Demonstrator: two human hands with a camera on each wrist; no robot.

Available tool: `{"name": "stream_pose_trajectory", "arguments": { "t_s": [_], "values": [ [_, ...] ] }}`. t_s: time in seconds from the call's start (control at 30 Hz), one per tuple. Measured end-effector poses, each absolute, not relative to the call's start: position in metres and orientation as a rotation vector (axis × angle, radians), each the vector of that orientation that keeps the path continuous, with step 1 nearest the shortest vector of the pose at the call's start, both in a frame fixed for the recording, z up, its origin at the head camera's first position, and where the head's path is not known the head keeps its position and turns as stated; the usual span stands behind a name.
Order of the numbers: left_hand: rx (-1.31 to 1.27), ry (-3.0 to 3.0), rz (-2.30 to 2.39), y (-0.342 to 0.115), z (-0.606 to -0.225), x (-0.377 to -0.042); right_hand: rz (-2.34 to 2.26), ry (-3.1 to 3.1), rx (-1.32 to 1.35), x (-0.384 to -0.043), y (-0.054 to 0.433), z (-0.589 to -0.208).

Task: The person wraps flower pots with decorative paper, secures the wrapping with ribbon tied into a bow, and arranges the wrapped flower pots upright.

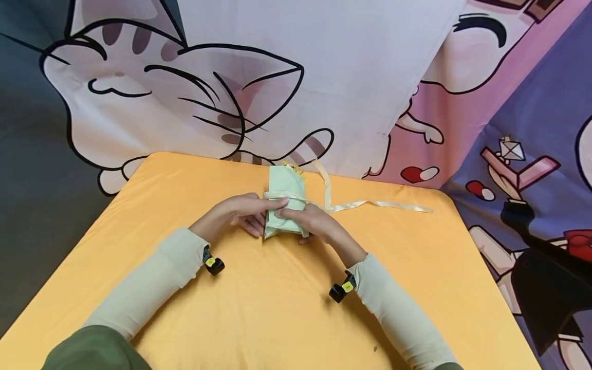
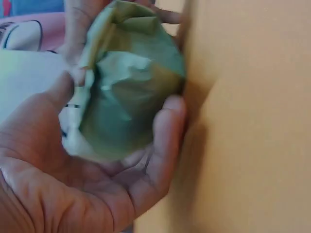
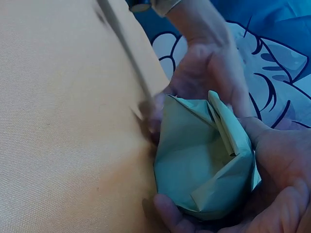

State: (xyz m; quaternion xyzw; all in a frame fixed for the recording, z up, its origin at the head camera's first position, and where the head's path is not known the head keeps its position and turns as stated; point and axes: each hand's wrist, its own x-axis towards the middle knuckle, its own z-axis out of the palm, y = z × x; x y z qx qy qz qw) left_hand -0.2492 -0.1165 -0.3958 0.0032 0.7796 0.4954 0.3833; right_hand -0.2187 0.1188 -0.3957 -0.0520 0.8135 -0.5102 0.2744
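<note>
- We find the left hand (image 1: 246, 209) curled about the left side of a green paper package (image 3: 204, 160), thumb over its upper face, fingers around its flank.
- We find the right hand (image 1: 315, 221) gripping the opposite side, its thumb close to the left thumb on the upper face.
- The package lies between both hands, its creased, folded end towards the wearer. We cannot tell whether it rests on the table (image 1: 259, 308) or is held just above it.
- A pale ribbon (image 1: 353, 205) crosses the package just beyond the thumbs; its loose length lies beyond and to the right of the right hand.
- Yellow material (image 1: 296, 168) shows at the package's far end, beyond both hands. We cannot identify it.
- Risk, in our judgement: the ribbon could slide towards the far end, since we see no knot securing it.
- Risk: the folds nearest the wearer could spring open if either hand eased, as we see no tape on them.
- Risk: a hard squeeze could crumple the thin-looking paper.
- Risk: the loose ribbon could twist or snag beneath the right hand if the package were turned.
</note>
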Motion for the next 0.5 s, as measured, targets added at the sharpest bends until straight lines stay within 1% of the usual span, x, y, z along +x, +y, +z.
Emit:
{"name": "stream_pose_trajectory", "arguments": {
  "t_s": [0.13,0.27,0.4,0.5],
  "values": [
    [-0.082,1.893,1.426,-0.109,-0.408,-0.255,-1.382,2.183,-0.177,-0.218,0.119,-0.395],
    [-0.103,1.853,1.498,-0.108,-0.413,-0.256,-1.327,2.193,-0.261,-0.22,0.123,-0.392],
    [-0.094,1.843,1.529,-0.108,-0.415,-0.255,-1.072,2.228,-0.277,-0.227,0.145,-0.373],
    [-0.09,1.826,1.559,-0.106,-0.416,-0.255,-0.873,2.364,-0.297,-0.237,0.167,-0.361]
  ]
}}
